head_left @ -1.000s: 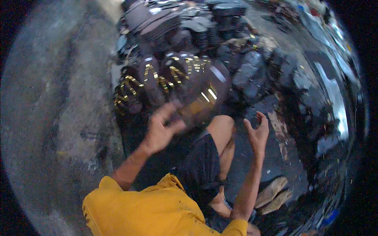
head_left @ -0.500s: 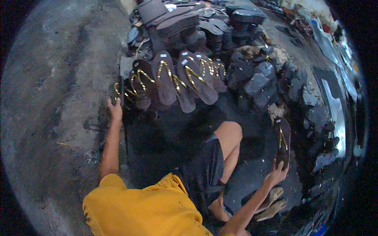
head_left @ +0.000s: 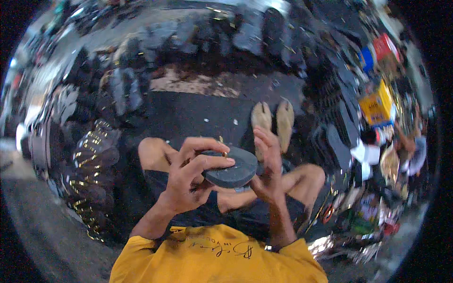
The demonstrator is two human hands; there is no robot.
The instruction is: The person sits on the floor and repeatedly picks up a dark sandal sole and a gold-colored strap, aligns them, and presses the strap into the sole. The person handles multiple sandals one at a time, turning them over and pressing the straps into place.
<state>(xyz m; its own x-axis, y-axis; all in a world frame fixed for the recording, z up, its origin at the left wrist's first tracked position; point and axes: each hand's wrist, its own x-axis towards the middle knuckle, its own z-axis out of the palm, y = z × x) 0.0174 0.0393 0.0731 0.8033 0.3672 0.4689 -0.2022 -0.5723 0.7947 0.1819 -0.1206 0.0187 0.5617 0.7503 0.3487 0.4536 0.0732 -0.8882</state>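
Observation:
Above my lap I hold a dark grey flip-flop (head_left: 236,170), tilted so that one rounded end and its thick edge show. My left hand (head_left: 186,177) is closed round it, with the fingertips over its upper face by a small gold bit of strap. At the other end my right hand (head_left: 270,165) grips the edge between thumb and palm, its fingers stretched upward. Most of the strap is hidden by my hands. Beyond my right hand lie two beige foot-shaped pieces (head_left: 285,123), each with a slit at the far end.
Flip-flops with gold straps (head_left: 92,162) lie in a row at my left. Dark soles (head_left: 247,35) are spread along the far side, with more stacks (head_left: 325,137) at the right. Further right are a yellow box (head_left: 377,104), a red container (head_left: 386,46) and another person (head_left: 415,153).
My view has swung to the right. My left hand has left the row of flip-flops and joined my right hand on the flip-flop, which is now above my lap and turned.

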